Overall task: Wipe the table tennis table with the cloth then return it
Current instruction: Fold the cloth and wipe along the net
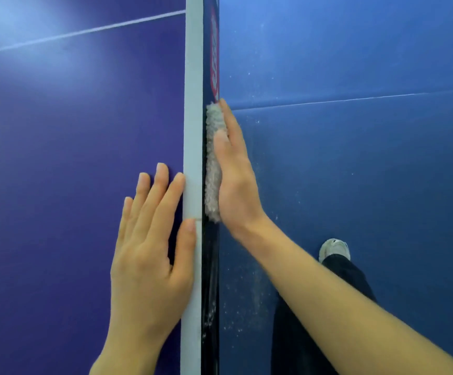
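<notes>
Looking down along one edge of a table tennis table (57, 158), with the violet-blue surface filling the left half of the view.

Showing a white border line (193, 104) along that edge and a thin white line (84, 31) crossing the surface at upper left.

Resting the left hand (149, 261) palm down on the surface beside the border line. Keeping its fingers (163, 185) straight, slightly spread and released, grasping nothing. Laying the thumb on the white border line.

Pressing a grey, nubbly cloth (212, 163) against the dark side rim (209, 266) of the table with the right hand (236, 180). Sandwiching the cloth, bunched into a long strip, between palm and rim, just below a red logo (214, 50) printed on the rim.

Holding the right fingers (229, 115) straight and together, flat along the cloth and not curled round it. Laying the thumb over the cloth's upper edge.

Showing a blue floor (382, 185) on the right, bearing a pale seam (355, 100) and pale specks (247, 293) close to the table.

Showing a light grey shoe (335, 249) and a dark trouser leg (290, 334) beneath the right forearm.
</notes>
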